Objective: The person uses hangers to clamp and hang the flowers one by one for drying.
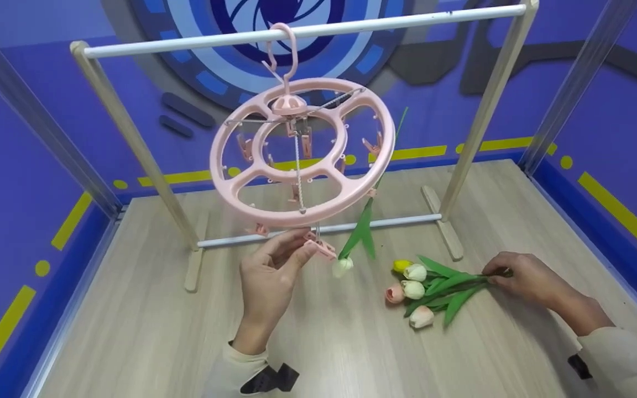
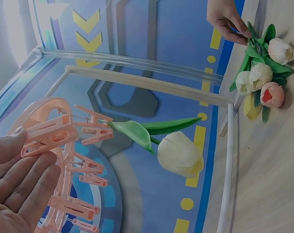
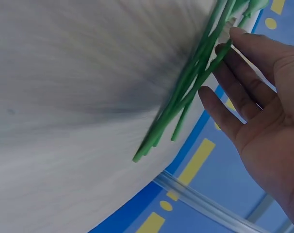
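- The left hand [image 1: 269, 279] has its fingers holding a pink clip [image 1: 321, 249] at the near edge of the round hanger [image 1: 274, 216]; whether the clip's mouth is squeezed apart I can't tell.
- To the right, the fingers of the right hand [image 1: 531, 279] pinch the stems [image 3: 186, 90] of a bunch of tulips [image 1: 440, 284] lying on the surface [image 1: 158, 342], flower heads pointing left.
- From the head view that hand hides the stem ends; the right wrist view shows them, but there the flowers are cut off at the top.
- A white tulip [image 1: 343, 267] hangs head down at the hanger's right side, part of its stem lost behind the ring.
- Several other clips sit half hidden behind the ring and are hard to make out.
- The left wrist view is dim, and cuts off both the left hand and the hanger.
- The surface is pale, wood-grained, with a glare near the middle.
- On it stands a rack with a white rail [image 1: 385, 23] and wooden legs; the hanger's hook goes over the rail.
- Purple-blue walls [image 1: 9, 166] with yellow dashes and dots rise left, right and far.
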Available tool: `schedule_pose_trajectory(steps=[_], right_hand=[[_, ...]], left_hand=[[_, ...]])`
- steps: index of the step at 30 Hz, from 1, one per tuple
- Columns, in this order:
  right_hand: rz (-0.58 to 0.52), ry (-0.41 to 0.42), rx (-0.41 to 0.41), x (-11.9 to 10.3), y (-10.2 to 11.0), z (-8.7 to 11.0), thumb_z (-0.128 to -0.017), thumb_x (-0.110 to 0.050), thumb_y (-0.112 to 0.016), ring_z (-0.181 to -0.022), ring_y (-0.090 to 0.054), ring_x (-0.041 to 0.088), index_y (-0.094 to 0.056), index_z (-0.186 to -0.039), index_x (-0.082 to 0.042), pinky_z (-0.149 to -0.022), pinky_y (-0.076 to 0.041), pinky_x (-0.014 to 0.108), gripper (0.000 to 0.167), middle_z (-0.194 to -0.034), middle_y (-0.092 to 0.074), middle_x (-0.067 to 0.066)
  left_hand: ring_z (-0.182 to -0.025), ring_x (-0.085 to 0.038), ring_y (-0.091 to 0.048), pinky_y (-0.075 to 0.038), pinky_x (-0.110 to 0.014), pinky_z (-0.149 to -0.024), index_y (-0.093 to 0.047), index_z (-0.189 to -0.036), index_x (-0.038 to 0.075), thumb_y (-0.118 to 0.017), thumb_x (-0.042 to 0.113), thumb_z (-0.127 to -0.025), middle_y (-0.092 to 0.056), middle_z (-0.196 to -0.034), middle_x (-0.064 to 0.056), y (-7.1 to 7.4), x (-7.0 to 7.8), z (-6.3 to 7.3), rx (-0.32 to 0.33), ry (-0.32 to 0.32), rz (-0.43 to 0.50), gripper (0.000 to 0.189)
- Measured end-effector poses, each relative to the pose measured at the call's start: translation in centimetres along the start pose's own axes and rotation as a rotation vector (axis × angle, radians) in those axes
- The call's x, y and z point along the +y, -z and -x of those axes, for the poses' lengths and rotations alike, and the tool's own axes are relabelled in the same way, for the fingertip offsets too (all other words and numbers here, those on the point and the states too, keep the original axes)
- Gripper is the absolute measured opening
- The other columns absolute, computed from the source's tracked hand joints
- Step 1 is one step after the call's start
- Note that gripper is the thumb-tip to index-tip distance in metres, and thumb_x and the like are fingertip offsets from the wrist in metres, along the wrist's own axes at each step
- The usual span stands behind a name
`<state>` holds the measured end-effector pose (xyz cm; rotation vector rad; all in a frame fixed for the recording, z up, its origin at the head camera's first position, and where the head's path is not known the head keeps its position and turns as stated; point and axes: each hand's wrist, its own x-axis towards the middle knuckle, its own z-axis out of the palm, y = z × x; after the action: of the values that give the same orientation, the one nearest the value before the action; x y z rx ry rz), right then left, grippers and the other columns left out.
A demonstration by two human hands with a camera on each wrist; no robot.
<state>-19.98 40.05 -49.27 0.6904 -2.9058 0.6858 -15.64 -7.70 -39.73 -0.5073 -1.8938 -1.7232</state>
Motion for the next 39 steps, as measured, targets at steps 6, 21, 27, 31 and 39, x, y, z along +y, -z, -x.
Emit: schedule_pose_trajectory(steps=[6, 21, 27, 31, 39], right_hand=[[0.026, 0.006, 0.011, 0.3, -0.5, 0.1, -0.083, 0.008, -0.083, -0.083, -0.07, 0.018, -0.079, -0.092, -0.012, -0.071, -0.061, 0.037, 0.023, -0.091, -0.071, -0.005], [-0.011, 0.031, 0.133, -0.4, 0.9, 0.1, -0.085, 0.006, -0.084, -0.084, -0.068, 0.007, -0.08, -0.098, -0.012, -0.069, -0.06, 0.029, 0.023, -0.093, -0.073, -0.004], [-0.062, 0.131, 0.201, -1.5, 1.7, -0.1, -0.084, 0.01, -0.083, -0.086, -0.069, 0.004, -0.08, -0.1, -0.01, -0.073, -0.054, 0.011, 0.026, -0.094, -0.073, -0.005], [-0.079, 0.209, 0.241, -2.5, 2.4, -0.5, -0.081, 0.015, -0.082, -0.087, -0.07, 0.004, -0.08, -0.101, -0.01, -0.076, -0.051, 0.006, 0.032, -0.093, -0.073, -0.005], [-0.058, 0.287, 0.278, -5.1, 3.5, -1.5, -0.078, 0.016, -0.085, -0.083, -0.069, 0.006, -0.082, -0.101, -0.012, -0.072, -0.052, 0.008, 0.036, -0.094, -0.071, -0.008]], left_hand=[[-0.092, -0.022, -0.078, -0.065, -0.034, -0.082, -0.079, -0.115, 0.0, -0.084, 0.002, -0.09, -0.08, -0.104, -0.004, 0.1, 0.0, 0.1, -0.003, 0.013, -0.014, 0.025], [-0.094, -0.022, -0.078, -0.065, -0.036, -0.083, -0.078, -0.114, -0.002, -0.084, 0.002, -0.09, -0.08, -0.105, -0.005, 0.1, 0.0, 0.2, -0.001, 0.02, -0.017, 0.025], [-0.094, -0.022, -0.078, -0.065, -0.037, -0.083, -0.078, -0.115, -0.002, -0.084, 0.002, -0.09, -0.08, -0.105, -0.005, 0.1, 0.0, 0.2, 0.0, 0.018, -0.023, 0.025], [-0.093, -0.022, -0.078, -0.065, -0.035, -0.083, -0.078, -0.115, -0.001, -0.085, 0.004, -0.09, -0.08, -0.104, -0.004, 0.1, 0.1, 0.2, 0.0, 0.027, -0.026, 0.026], [-0.094, -0.022, -0.077, -0.065, -0.036, -0.084, -0.078, -0.116, -0.001, -0.084, 0.004, -0.091, -0.08, -0.106, -0.004, 0.0, 0.2, 0.2, -0.015, 0.033, -0.021, 0.025]])
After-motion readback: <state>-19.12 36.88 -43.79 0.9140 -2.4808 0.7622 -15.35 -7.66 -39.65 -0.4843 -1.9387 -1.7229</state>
